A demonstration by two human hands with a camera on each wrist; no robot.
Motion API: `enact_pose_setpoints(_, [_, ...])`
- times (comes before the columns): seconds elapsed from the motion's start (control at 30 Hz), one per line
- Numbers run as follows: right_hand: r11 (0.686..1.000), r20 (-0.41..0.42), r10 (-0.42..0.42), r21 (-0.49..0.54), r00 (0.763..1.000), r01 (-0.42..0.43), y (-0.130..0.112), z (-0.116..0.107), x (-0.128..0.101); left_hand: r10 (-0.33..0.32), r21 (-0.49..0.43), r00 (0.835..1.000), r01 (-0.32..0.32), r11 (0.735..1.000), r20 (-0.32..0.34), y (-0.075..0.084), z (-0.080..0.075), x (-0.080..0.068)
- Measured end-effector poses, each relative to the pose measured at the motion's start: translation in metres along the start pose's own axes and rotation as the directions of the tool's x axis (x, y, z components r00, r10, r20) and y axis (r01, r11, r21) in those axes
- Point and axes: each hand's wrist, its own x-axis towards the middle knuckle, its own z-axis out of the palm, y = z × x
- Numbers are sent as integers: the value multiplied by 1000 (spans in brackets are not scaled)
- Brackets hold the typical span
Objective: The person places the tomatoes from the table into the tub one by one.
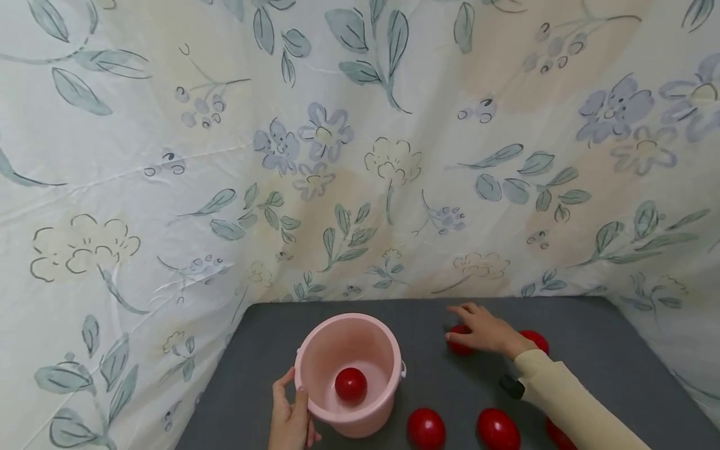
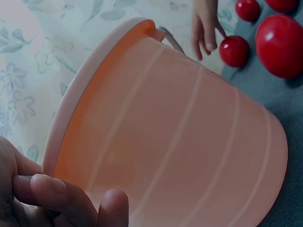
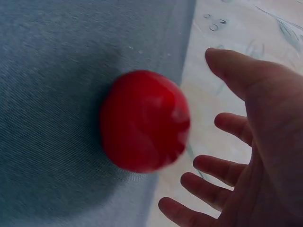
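The left hand (image 1: 290, 420) curls its fingers around the rim of the smooth pink plastic bucket (image 1: 350, 372), steadying it on the grey fabric-covered table (image 1: 590, 350); one glossy red ball (image 1: 351, 384) lies inside; to the right, the right hand (image 1: 482, 331), fingers spread and not yet closed, hovers over another glossy red ball (image 3: 144, 120) near the table's far edge; the step looks like collecting balls, and the next move calls for closing round that slick, rounded shape; more red balls (image 1: 425, 429) lie nearer.

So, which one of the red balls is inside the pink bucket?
The single red ball on the bottom of the pink bucket; all other balls lie outside on the grey mat.
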Motion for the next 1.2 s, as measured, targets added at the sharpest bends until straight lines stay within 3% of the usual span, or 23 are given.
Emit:
enact_pose_setpoints(0.2, [999, -14, -27, -48, 1000, 26, 3, 14, 0, -11, 3, 1000, 11, 1000, -8, 0, 0, 0])
enact_pose_setpoints(0.4, [1000, 11, 1, -20, 1000, -1, 11, 24, 0, -7, -6, 1000, 7, 1000, -10, -2, 1, 0])
enact_pose_setpoints(1.2, [999, 24, -23, 31, 999, 22, 12, 31, 1, 2, -20, 1000, -2, 1000, -12, -1, 2, -1])
